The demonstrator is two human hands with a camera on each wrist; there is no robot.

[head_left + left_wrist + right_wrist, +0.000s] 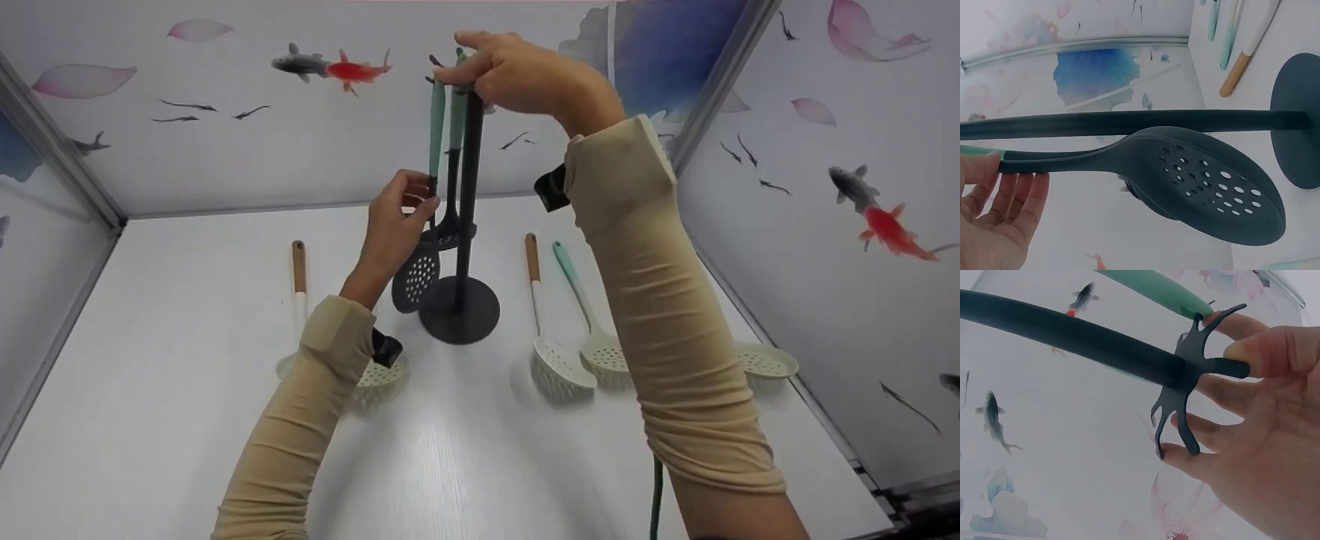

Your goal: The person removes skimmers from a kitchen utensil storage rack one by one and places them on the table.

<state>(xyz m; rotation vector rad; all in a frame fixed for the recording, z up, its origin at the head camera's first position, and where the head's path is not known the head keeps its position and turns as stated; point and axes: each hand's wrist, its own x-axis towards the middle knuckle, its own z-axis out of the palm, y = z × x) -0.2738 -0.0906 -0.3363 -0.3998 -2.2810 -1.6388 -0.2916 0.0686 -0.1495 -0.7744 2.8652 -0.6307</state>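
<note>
A black stand (pixel 468 195) with a round base and a ring of hooks (pixel 1188 374) at its top stands on the table. My left hand (pixel 397 221) pinches the black neck of a slotted spoon (pixel 1207 185) with a green handle (pixel 437 127); its perforated head hangs left of the pole. At the top, my right hand (pixel 525 79) holds the hooks, thumb on one hook and fingers spread behind others. Another green-handled black utensil (pixel 452 180) hangs between the spoon and pole. Whether the spoon's handle end sits on a hook I cannot tell.
On the white table (pixel 187 300), a wooden-handled white skimmer (pixel 559 364) and a green-handled one (pixel 600 349) lie to the right. A pale perforated head (pixel 766 361) lies farther right. Left are a wooden-handled utensil (pixel 299 266) and a perforated head (pixel 384 375), partly behind my left arm.
</note>
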